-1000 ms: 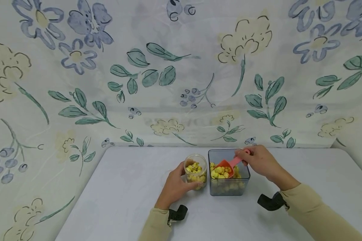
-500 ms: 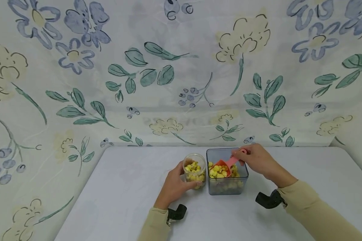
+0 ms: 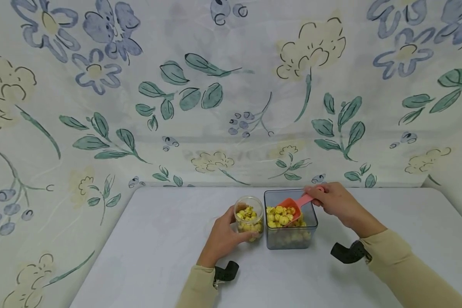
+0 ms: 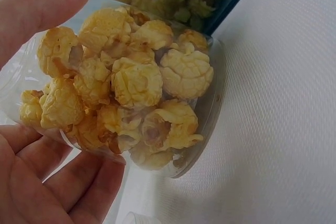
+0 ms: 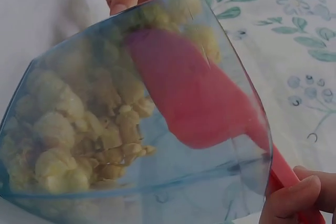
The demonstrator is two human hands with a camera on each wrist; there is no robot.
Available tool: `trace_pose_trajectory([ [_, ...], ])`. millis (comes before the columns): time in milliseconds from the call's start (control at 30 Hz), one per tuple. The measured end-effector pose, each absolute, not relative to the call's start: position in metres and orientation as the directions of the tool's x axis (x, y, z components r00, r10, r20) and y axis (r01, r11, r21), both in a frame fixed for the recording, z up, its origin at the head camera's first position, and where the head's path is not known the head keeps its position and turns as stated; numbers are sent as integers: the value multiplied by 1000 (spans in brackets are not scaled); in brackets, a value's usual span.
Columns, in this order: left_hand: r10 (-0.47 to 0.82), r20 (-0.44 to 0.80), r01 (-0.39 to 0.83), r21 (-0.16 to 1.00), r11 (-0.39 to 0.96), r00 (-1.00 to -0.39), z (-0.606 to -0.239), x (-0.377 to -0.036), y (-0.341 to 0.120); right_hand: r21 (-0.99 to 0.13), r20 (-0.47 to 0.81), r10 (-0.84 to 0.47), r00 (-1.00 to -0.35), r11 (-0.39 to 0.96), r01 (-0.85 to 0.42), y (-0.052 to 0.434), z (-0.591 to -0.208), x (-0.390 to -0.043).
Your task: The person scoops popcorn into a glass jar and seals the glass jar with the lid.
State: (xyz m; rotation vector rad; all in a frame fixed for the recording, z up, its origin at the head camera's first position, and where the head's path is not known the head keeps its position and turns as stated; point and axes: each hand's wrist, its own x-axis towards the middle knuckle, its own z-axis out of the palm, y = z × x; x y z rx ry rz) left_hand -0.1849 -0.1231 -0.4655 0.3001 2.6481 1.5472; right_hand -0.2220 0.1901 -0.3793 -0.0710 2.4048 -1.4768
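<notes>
— Where's your left hand (image 3: 222, 236)?

— Your left hand is wrapped round the jar (image 3: 249, 218) of popcorn (image 4: 126, 85), thumb and fingers curled on its clear sides; it stands on the table (image 3: 146, 252) near the back edge, about midway along.

— And your right hand (image 3: 333, 201)?

— It pinches the handle of the scoop (image 3: 292, 206), whose bowl is sunk in the popcorn inside the tub (image 3: 290, 239). The tub stands just beside the jar, on its right.
</notes>
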Motion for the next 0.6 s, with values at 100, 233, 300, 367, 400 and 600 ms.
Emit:
trace_pose_trajectory([
  [100, 197, 49, 140, 866, 479, -979, -465, -185, -123, -893, -249, -217, -944, 428, 137, 192, -381, -223],
  [233, 198, 54, 146, 864, 482, -979, -466, -185, -124, -890, -256, -218, -942, 433, 141, 191, -382, -221],
  [300, 197, 52, 143, 864, 483, -979, -466, -185, -124, -882, -251, -214, -944, 453, 131, 190, -381, -219],
  [367, 201, 52, 145, 864, 482, -978, -467, -186, -124, -875, -246, -207, -947, 468, 125, 189, -381, -216],
  [400, 202, 51, 144, 864, 482, -978, -467, -186, -124, -873, -246, -202, -948, 471, 127, 189, -380, -215],
  [600, 203, 39, 135, 866, 481, -978, -467, -185, -124, -877, -270, -144, -952, 444, 181, 186, -381, -207],
])
